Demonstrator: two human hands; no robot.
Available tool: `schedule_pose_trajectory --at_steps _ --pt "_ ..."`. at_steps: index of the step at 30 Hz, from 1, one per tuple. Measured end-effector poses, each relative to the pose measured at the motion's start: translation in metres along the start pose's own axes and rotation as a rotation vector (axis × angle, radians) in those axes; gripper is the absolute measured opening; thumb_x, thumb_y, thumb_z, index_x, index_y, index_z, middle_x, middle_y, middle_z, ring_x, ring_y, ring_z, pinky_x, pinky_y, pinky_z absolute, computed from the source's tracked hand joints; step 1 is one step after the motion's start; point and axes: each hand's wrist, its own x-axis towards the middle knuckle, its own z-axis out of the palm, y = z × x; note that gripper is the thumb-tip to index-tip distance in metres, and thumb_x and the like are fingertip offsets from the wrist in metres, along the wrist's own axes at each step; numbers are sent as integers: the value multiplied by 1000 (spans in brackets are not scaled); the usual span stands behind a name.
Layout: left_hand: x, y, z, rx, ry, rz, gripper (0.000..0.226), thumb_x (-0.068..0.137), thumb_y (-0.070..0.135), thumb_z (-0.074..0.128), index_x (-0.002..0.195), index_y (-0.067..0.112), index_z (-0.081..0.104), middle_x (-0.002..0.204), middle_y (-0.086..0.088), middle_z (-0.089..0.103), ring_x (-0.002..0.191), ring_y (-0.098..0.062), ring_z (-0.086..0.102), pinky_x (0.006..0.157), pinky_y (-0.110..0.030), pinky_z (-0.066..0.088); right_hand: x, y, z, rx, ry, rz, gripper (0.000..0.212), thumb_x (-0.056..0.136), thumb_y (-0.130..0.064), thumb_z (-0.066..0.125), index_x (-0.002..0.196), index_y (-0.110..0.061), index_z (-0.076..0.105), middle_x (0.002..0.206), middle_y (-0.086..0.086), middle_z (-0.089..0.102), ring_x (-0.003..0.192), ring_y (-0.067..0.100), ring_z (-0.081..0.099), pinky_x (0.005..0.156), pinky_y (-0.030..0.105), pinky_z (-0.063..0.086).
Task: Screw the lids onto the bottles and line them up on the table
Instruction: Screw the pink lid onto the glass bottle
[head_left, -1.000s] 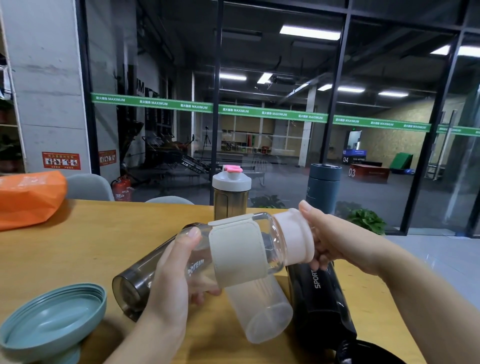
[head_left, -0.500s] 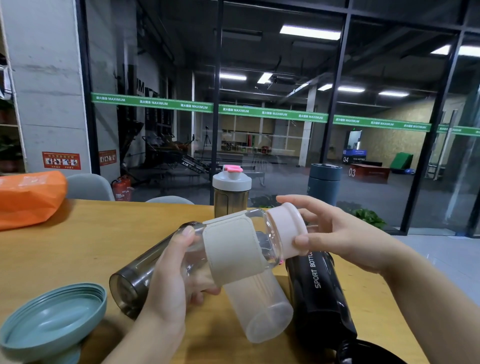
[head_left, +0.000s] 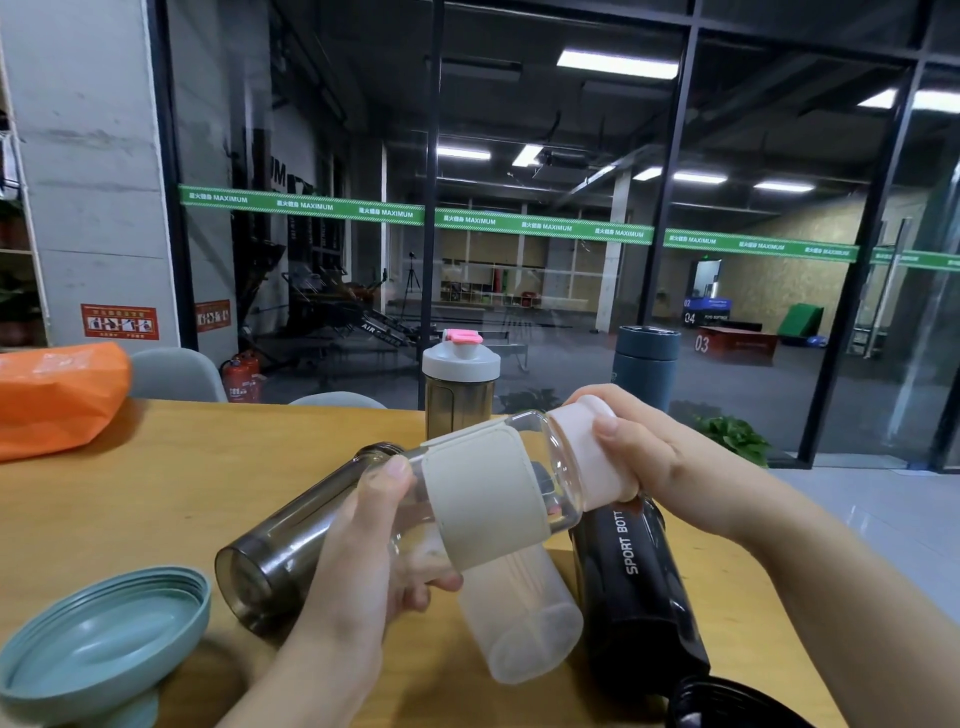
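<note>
left hand (head_left: 363, 545) grips lower body of clear bottle (head_left: 488, 493), held tilted above wooden table (head_left: 171, 488). right hand (head_left: 660, 457) wraps pale lid (head_left: 589, 447) seated on bottle's neck. beige sleeve (head_left: 483, 499) around bottle's middle. beneath, lying on table: smoky grey bottle (head_left: 291, 540), frosted bottle (head_left: 524, 618), black sport bottle (head_left: 639, 582). standing at far edge: shaker with pink-tabbed lid (head_left: 460, 384), dark blue flask (head_left: 647, 364). teal lid (head_left: 104, 639) near left, orange bag (head_left: 57, 395) far left.
</note>
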Motion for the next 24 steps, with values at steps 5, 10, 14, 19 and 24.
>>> schedule_pose_trajectory --at_steps 5,10,14,19,24 --pt "0 3 0 -57 -18 72 69 58 65 56 114 25 62 109 -7 70 69 -31 63 52 -31 38 4 -2 -1 161 104 26 55 83 -66 47 122 -28 49 95 -4 60 69 0 58 59 17 47" --pt "-1 3 6 -187 -24 125 75 53 47 72 120 24 49 109 -1 71 84 -24 72 65 -38 55 6 -7 -2 519 120 234 41 82 -49 54 104 -15 61 103 11 68 78 23 66 62 22 56" --pt "-5 -4 14 -160 -17 143 79 45 40 78 115 32 41 121 -2 62 107 -22 65 77 -36 53 6 -8 0 605 -6 323 62 68 -59 52 106 -11 64 97 10 75 82 24 72 62 26 58" --pt "-15 -11 27 58 -128 267 83 48 46 86 108 46 28 117 20 56 98 3 65 76 -17 52 3 -14 4 711 -77 268 74 58 -62 61 116 -16 61 105 10 73 86 26 71 69 31 58" --pt "-16 -23 24 408 -168 360 86 46 78 71 106 75 9 122 39 32 122 19 37 100 -18 36 6 -15 11 824 3 278 86 54 -61 77 124 -15 57 115 15 69 93 27 71 67 37 57"
